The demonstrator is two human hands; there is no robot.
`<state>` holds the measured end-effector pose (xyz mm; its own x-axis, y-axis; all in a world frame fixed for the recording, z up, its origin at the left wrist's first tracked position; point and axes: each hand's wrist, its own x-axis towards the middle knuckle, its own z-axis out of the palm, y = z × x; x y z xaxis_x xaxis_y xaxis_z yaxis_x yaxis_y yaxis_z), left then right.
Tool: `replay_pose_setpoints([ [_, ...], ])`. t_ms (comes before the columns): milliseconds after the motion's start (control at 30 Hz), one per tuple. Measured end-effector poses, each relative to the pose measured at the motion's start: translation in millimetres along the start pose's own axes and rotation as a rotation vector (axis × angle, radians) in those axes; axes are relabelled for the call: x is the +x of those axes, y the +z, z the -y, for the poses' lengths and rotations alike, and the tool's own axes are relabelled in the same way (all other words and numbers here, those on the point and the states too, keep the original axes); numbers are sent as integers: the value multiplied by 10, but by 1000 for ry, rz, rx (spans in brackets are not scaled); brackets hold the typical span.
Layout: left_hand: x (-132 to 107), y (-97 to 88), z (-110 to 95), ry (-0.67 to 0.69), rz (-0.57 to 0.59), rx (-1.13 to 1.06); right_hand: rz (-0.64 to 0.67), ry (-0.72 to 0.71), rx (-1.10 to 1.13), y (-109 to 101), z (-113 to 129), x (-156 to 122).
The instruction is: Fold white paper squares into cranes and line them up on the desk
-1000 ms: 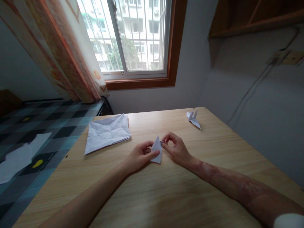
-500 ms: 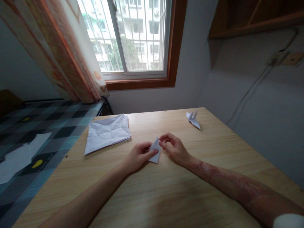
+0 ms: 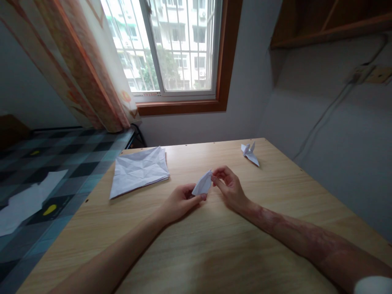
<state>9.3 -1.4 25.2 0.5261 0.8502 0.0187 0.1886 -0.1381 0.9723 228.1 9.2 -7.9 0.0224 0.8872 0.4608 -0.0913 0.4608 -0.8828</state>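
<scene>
A small folded white paper piece [image 3: 202,184] is held just above the wooden table [image 3: 245,245], near its middle. My left hand [image 3: 180,201] pinches its lower left end between thumb and fingers. My right hand [image 3: 228,186] pinches its upper right tip. The piece lies slanted, with its point up toward the right hand. Both forearms rest on or just above the table.
A stack of creased white sheets [image 3: 139,169] lies at the table's back left. A finished folded paper figure [image 3: 250,152] stands at the back right. A bed with a checked cover [image 3: 45,171] and loose white paper [image 3: 27,200] lies to the left. A wall closes the right side.
The paper piece has been turned from standing upright to slanting rightward and lifted a little. My right hand moved slightly up and right with its tip.
</scene>
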Motion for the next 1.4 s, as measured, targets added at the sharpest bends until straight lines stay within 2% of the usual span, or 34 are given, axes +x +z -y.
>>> replay_pose_setpoints([
  [133,-6,5,-8,-11,-7,-2,-35,0,48,-8,-22,10],
  [433,-12,-1,-46,-5,-49,38,100,10,-43,-33,-51,24],
  [633,-5,2,-20,-14,-88,23,88,77,85,-14,-95,42],
  [767,8,-5,4,-3,-108,6,86,113,88,-17,-68,35],
  [1100,53,-27,94,54,-228,9,41,132,120,-14,-72,65],
  [1267,73,-41,130,38,-379,-39,8,115,126,7,-53,65],
  [1400,64,-43,109,50,-387,-53,32,101,98,14,-35,44],
])
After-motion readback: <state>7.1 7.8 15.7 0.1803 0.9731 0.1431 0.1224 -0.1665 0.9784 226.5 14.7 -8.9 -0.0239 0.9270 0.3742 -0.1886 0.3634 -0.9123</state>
